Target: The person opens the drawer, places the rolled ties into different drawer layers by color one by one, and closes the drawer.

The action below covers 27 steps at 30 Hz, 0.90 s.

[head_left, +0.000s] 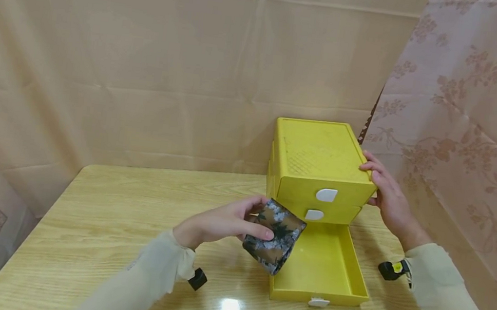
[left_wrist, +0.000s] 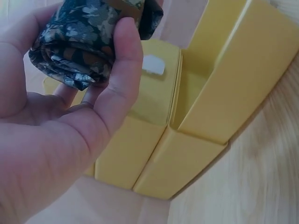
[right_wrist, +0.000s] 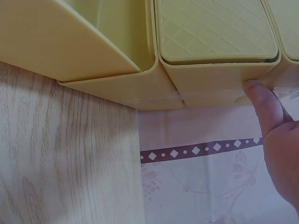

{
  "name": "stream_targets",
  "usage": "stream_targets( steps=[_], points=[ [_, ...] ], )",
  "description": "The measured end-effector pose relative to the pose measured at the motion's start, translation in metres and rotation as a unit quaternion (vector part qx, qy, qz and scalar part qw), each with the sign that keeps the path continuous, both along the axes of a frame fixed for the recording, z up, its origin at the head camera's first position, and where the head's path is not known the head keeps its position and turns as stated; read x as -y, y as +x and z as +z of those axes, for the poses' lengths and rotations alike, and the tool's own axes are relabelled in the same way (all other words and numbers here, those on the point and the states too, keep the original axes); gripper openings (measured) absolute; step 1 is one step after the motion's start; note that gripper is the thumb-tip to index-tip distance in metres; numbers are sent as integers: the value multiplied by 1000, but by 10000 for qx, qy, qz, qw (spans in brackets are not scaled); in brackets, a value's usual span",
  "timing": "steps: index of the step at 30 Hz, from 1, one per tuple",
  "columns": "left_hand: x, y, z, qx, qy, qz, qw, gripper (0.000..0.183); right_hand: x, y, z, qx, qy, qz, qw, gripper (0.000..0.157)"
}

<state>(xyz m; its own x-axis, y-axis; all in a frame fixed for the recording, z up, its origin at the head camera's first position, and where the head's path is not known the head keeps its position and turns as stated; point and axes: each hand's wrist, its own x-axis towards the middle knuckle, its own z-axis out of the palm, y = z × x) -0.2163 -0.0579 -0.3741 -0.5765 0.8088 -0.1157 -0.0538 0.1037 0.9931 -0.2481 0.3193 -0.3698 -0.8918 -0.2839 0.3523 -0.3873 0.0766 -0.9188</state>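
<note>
A folded dark floral cloth (head_left: 277, 236) is held in my left hand (head_left: 226, 222), thumb on its front face and fingers behind. Its rolled layers show in the left wrist view, where the same cloth (left_wrist: 79, 44) sits between thumb and fingers. It overlaps the left edge of the pulled-out bottom drawer (head_left: 323, 267) in the head view. My right hand (head_left: 389, 198) rests against the right side of the yellow drawer unit (head_left: 323, 149), some fingertips over its top edge. In the right wrist view, one finger (right_wrist: 264, 105) touches the unit's side wall.
Two upper drawers with white handles (head_left: 326, 195) are pushed in. The unit stands on a wood-grain table (head_left: 126, 243), near its back edge. A beige curtain (head_left: 171, 63) hangs behind, and a pink floral curtain (head_left: 480, 126) hangs at the right.
</note>
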Motion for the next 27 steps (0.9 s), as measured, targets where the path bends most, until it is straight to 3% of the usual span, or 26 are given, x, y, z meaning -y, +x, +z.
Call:
stream_targets(
  steps=[18, 27],
  points=[
    [-41, 5, -17, 352, 116, 26, 9993, 55, -1, -2, 0, -11, 9, 19, 10000, 32],
    [-65, 11, -25, 208, -313, -83, 9993, 60, -1, -1, -1, -17, 52, -40, 10000, 32]
  ],
)
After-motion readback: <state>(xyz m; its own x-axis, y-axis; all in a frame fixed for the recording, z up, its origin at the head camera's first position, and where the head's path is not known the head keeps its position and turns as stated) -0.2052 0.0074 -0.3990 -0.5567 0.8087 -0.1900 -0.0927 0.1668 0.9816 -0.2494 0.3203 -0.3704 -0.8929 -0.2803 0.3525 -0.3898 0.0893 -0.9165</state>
